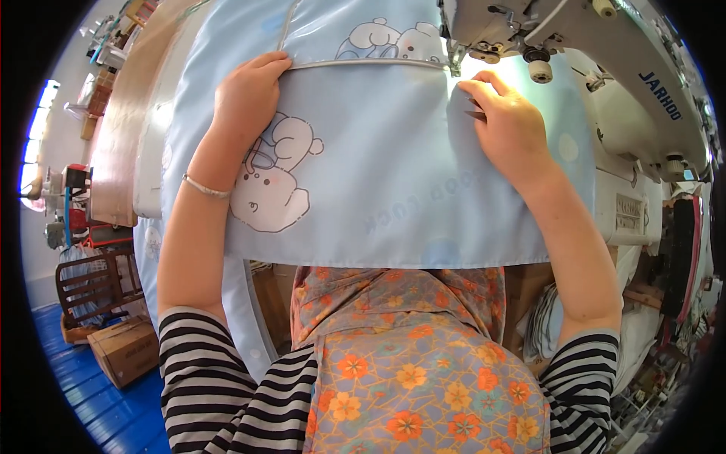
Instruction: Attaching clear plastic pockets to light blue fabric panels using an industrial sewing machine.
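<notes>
Light blue fabric (355, 151) printed with cartoon bears lies spread before me, its near edge hanging over my lap. A pale piped seam (363, 63) runs across it toward the sewing machine's needle area (452, 64). At the seam's left end, my left hand (249, 94) is closed, fingertips pinching the fabric by the piping. My right hand (510, 121) is just right of the needle area, its thumb and forefinger at the fabric. Two dark pointed blades of thread snips (475, 110) stick out from its curled fingers; their handle is hidden in the palm.
The white sewing machine arm (643, 83) reaches over the fabric from the upper right. At the left are a wooden tabletop (128, 129), a brown chair (98, 280) and a cardboard box (125, 349) on the blue floor (68, 378). A floral apron (423, 371) covers my lap.
</notes>
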Motion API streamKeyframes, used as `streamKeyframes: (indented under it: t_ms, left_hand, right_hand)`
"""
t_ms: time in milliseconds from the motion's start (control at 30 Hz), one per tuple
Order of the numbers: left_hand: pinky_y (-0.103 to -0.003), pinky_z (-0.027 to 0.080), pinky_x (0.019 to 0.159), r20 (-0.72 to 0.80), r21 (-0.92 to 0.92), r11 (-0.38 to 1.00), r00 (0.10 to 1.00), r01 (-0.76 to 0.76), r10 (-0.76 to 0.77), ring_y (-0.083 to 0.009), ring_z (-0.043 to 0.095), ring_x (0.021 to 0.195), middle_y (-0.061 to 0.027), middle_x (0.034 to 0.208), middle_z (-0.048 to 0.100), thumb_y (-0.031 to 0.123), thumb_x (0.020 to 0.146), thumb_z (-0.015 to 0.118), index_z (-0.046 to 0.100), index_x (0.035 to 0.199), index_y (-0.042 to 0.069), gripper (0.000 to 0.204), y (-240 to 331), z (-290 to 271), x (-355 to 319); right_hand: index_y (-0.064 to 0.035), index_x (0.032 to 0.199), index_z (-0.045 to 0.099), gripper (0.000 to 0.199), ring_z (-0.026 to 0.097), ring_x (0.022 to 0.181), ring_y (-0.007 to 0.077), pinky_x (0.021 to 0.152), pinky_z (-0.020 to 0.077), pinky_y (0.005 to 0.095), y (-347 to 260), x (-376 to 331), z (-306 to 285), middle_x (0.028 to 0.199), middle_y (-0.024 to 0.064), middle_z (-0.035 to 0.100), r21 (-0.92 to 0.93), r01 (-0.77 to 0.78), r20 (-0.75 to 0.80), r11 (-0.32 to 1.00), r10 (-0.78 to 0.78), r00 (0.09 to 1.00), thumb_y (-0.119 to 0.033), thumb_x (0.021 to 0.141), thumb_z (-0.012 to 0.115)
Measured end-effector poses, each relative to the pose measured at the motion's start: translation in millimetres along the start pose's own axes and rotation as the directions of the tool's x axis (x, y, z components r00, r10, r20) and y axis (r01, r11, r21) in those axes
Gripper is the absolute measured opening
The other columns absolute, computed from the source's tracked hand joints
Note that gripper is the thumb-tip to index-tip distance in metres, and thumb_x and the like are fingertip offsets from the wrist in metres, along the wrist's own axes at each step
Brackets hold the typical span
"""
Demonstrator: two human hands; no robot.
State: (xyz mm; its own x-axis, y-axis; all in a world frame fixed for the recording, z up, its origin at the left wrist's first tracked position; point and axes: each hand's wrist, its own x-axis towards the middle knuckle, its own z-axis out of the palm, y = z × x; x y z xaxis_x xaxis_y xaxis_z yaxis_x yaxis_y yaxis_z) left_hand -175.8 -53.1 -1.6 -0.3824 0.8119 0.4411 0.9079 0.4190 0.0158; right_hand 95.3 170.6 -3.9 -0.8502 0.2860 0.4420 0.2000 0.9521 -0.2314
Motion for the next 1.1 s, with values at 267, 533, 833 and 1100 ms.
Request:
streamKeyframes:
  t_ms: [267, 533, 833, 1100]
  left_hand:
    - [-0.04, 0.048, 0.094, 0.043, -0.219, 0.962, 0.987, 0.161, -0.155, -0.032, 0.059, 0.111, -0.0099, 0.126, 0.061, 0.009, 0.09, 0.055, 0.061, 0.12, 0.006, 0.031, -2.8, -28.1, -20.5]
    - [-0.04, 0.05, 0.091, 0.056, -0.357, 0.909, 0.976, 0.216, -0.21, -0.0343, 0.06, 0.108, -0.0134, 0.125, 0.061, 0.009, 0.086, 0.063, 0.061, 0.118, 0.002, 0.032, 14.1, -63.2, -90.5]
    - [-0.04, 0.049, 0.084, 0.07, -0.159, 0.953, 0.965, 0.26, -0.251, -0.0308, 0.061, 0.097, -0.01, 0.107, 0.062, 0.014, 0.091, 0.057, 0.062, 0.101, 0.005, 0.015, -4.9, -11.9, -20.5]
    - [-0.042, 0.048, 0.078, 0.03, -0.353, 0.873, 0.937, 0.335, -0.348, -0.0337, 0.06, 0.09, -0.0114, 0.096, 0.063, 0.012, 0.092, 0.052, 0.056, 0.092, 0.005, 0.008, -5.0, -9.4, -18.0]
  right_hand:
    - [-0.0032, 0.103, 0.063, 0.027, 0.063, 0.086, 0.0292, 0.072, 0.0515, 0.0347, 6.9, -6.3, -8.8, 0.106, 0.0081, 0.063, 0.024, 0.029, -0.053, 0.999, -0.027, 0.998, 0.004, 0.077, 0.06]
    - [-0.0022, 0.115, 0.062, 0.026, 0.062, 0.075, 0.0217, 0.073, 0.0498, 0.0305, -20.4, -20.2, -29.4, 0.087, 0.0128, 0.064, 0.267, 0.024, 0.001, 0.963, -0.025, 1.0, 0.0, 0.09, 0.056]
    - [-0.0033, 0.118, 0.061, 0.027, 0.062, 0.071, 0.0302, 0.067, 0.0482, 0.0387, -114.9, 82.2, 3.4, 0.083, 0.0135, 0.065, 0.503, 0.043, 0.345, 0.863, -0.246, 0.906, -0.014, 0.094, 0.053]
    - [-0.0053, 0.107, 0.059, 0.025, 0.065, 0.08, 0.0341, 0.071, 0.0497, 0.0429, -128.6, 125.2, 60.5, 0.085, 0.0164, 0.068, 0.198, 0.12, 0.269, 0.973, -0.172, 0.948, -0.026, 0.094, 0.055]
